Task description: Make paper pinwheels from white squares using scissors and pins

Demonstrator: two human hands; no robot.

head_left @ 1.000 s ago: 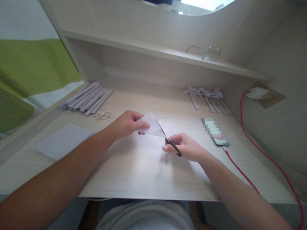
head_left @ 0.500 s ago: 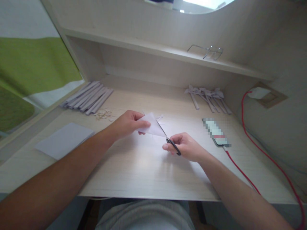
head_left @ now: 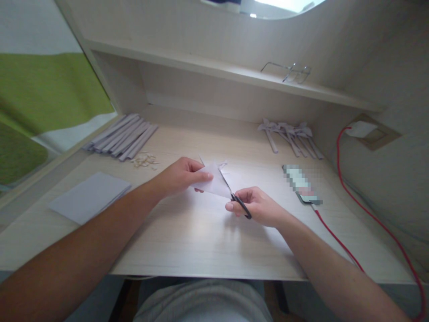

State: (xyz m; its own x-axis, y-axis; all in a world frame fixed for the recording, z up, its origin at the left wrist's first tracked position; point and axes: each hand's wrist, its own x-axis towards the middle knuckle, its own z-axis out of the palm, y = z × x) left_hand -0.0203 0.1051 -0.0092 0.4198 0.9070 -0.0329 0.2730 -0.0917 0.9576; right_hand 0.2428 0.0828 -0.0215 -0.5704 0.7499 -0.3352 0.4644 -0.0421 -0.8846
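Note:
Near the middle of the desk my left hand pinches a folded piece of white paper between thumb and fingers. My right hand is closed round the black handles of a pair of scissors. The scissor blades point up and to the left, along the right edge of the paper. Part of the blades is hidden by the paper. Just beyond the paper lies a small curled white scrap. A stack of white paper sheets rests to the left of my left forearm.
Rolled paper sticks are piled at the back left, beside a heap of rubber bands. Paper sticks with flower-like tops lie at the back right. A phone sits on a red cable. Glasses rest on the shelf.
The paper has tilted, its right corner dropping slightly toward me. My right hand with the scissors has shifted a little left and down.

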